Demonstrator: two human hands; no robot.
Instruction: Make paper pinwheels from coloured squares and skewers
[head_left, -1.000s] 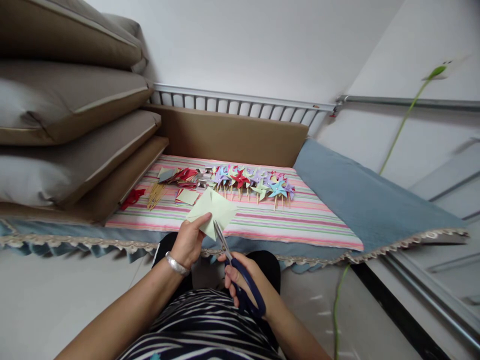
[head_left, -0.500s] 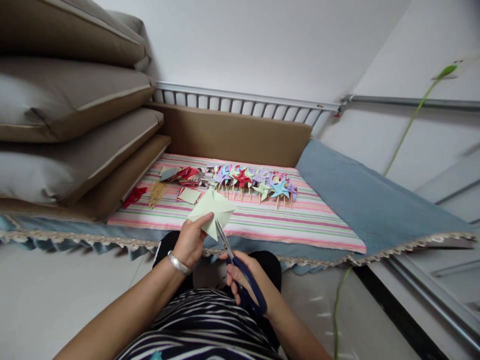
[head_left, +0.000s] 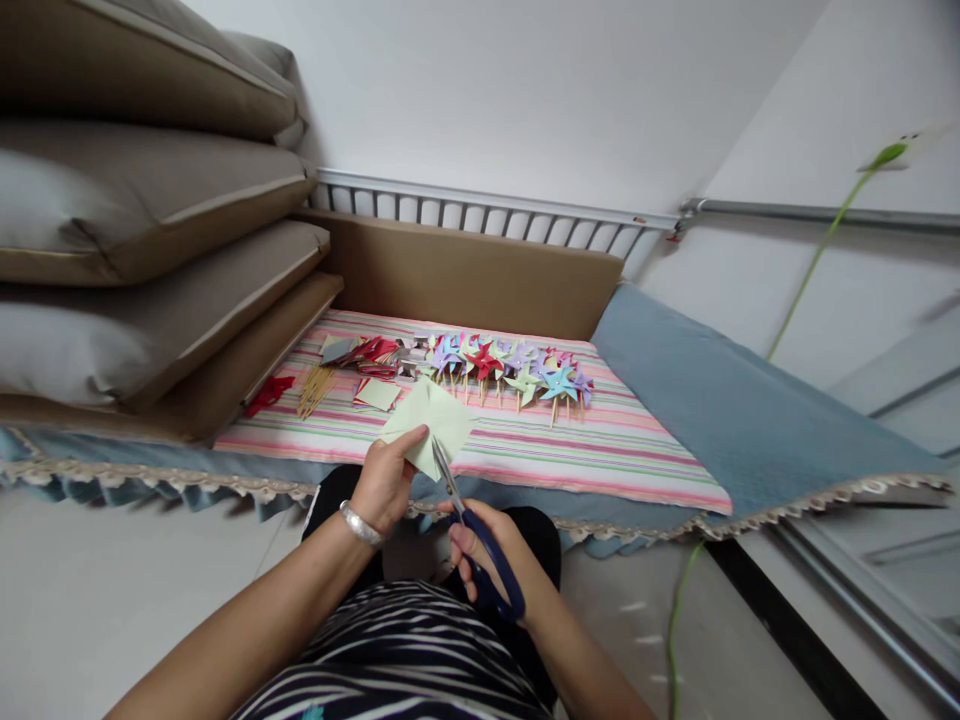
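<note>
Between thumb and fingers, my left hand (head_left: 386, 478) pinches a pale green square of paper (head_left: 439, 412) with slits running in from its corners. My right hand (head_left: 484, 545) grips blue-handled scissors (head_left: 491, 565), fingers through the loops. The blades point up and away from me, their tips over the lower part of the paper, close to my left thumb. Beyond the paper, several colourful paper pinwheels (head_left: 484, 358) on wooden sticks lie on a striped cloth (head_left: 600, 450). A small stack of square paper (head_left: 377, 394) lies just left of the held sheet.
Left of the pinwheels lie a bundle of wooden sticks (head_left: 315, 390), red paper pieces (head_left: 268, 396) and more cut paper (head_left: 375, 350). Large cushions (head_left: 150, 290) are piled at the left. A brown board (head_left: 465, 268) stands along the back before a white radiator (head_left: 480, 215).
The paper has shifted slightly right and turned a little in my left hand. The scissors have moved slightly and their blades look closed at the paper's lower edge.
</note>
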